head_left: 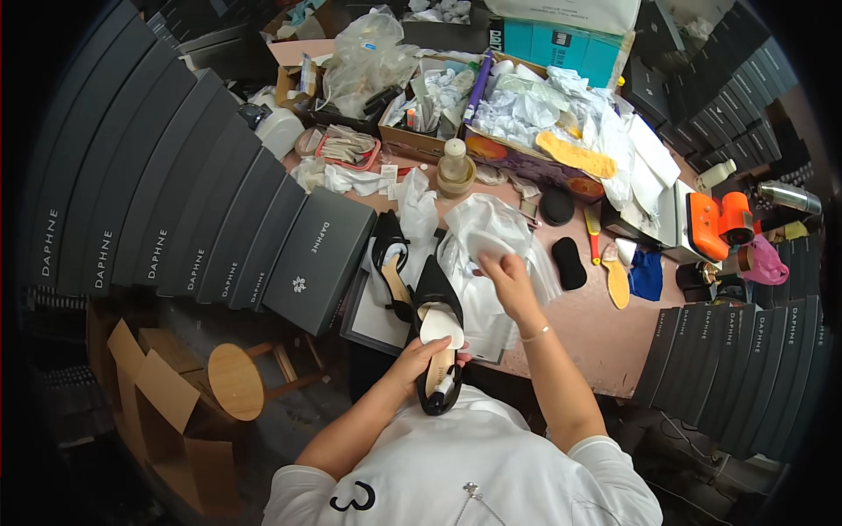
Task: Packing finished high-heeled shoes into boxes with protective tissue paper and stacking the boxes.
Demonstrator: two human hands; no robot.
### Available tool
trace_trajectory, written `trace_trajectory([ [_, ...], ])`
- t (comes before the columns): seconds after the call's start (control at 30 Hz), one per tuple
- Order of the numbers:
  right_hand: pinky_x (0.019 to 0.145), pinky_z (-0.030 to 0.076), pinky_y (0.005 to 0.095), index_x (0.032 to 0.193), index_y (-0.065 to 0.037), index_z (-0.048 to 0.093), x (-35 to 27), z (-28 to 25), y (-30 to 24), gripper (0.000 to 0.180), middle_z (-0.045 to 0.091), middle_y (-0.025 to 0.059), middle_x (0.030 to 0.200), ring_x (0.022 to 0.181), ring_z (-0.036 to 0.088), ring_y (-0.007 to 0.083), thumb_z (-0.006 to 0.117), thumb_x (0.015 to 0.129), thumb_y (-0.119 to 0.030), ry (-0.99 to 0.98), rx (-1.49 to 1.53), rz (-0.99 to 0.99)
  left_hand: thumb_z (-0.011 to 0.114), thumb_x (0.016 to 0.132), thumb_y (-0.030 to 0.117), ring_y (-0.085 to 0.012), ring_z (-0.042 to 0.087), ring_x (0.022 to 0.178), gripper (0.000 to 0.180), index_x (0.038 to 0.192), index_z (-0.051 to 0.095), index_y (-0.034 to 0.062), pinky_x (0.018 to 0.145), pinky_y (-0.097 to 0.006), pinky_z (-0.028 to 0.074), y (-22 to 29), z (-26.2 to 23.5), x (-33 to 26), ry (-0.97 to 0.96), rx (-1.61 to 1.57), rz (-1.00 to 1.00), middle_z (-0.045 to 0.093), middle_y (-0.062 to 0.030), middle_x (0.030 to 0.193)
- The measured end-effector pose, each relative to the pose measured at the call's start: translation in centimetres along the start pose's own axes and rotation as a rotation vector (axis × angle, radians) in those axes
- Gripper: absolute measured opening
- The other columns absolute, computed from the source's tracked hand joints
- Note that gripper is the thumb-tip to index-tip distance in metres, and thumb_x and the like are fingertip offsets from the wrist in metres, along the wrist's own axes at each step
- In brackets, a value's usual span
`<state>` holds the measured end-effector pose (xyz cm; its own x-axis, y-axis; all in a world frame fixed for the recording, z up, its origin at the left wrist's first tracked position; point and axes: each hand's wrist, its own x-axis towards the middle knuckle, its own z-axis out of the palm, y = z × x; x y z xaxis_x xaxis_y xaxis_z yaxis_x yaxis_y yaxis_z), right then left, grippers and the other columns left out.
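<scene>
Gripping a black shoe (437, 287), the left hand (419, 358) curls round its middle (a white pad (441, 324) by the thumb); ahead and rightward, the right hand (506, 279) pinches a second pad (485, 245).

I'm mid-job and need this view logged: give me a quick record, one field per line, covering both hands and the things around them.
Left hand: holds a black shoe, thumb on the white pad at its opening
Right hand: holds a white piece, blurred
Other shoe: second black shoe, left of the held one
Beyond hands: bottle with pale cap
Table, right: red-and-yellow brush, blue cloth
Sides: dark grey boxes left and right
</scene>
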<state>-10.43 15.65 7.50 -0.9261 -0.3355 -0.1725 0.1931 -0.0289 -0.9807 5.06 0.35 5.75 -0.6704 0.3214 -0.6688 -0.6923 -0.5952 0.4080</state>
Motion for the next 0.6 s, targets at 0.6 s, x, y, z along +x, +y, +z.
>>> trace_trajectory([
  [0.6,0.071,0.044,0.0222,0.108,-0.001,0.061,0.2,2.2,-0.9,0.023,0.06,-0.001,0.098,0.089,0.052,0.0065,0.061,0.091,-0.017,-0.358,0.06,0.065,0.047,0.096,0.046,-0.022,0.068,0.076,0.05,0.106,0.057,-0.0021,0.066,-0.031,0.056,-0.1,2.9,0.4,0.048,0.168,-0.008,0.066,-0.0115,0.091],
])
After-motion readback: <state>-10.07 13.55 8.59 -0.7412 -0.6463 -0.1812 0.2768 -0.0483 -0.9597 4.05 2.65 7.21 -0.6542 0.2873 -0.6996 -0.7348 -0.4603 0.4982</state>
